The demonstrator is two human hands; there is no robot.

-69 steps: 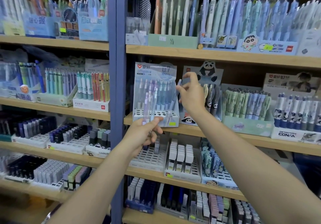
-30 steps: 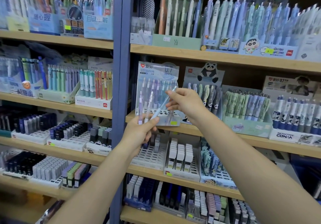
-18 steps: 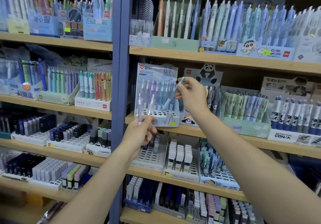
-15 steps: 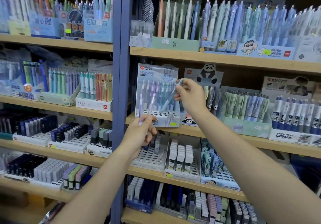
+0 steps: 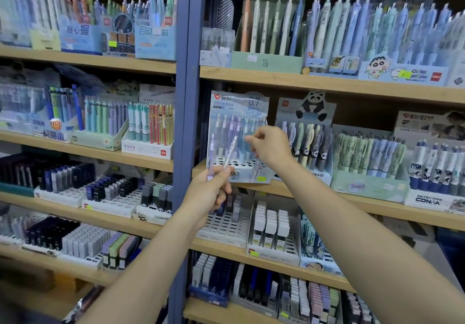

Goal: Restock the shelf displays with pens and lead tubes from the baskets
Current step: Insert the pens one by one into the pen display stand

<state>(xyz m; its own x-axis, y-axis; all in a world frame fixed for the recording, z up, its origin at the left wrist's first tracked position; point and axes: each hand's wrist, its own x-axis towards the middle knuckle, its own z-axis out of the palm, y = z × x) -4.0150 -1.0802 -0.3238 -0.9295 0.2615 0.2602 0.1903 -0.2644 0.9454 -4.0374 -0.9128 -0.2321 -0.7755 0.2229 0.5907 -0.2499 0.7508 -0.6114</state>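
Left hand (image 5: 210,193) below display box (image 5: 239,172), gripping two pens (image 5: 227,156) by lower ends, tips angled up over box's perforated base. Right hand (image 5: 270,145) raised at box's upper right, fingers curled in pinch among standing pens; contents of pinch not discernible. Box on wooden shelf (image 5: 352,198) beside panda display (image 5: 305,135)

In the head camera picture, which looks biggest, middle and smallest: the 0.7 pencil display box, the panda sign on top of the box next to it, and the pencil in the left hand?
1. 0.7 pencil display box, largest.
2. Panda sign and pencil in the left hand: not ranked. The pencil looks longer, the panda wider, and the pencil is nearer the camera.
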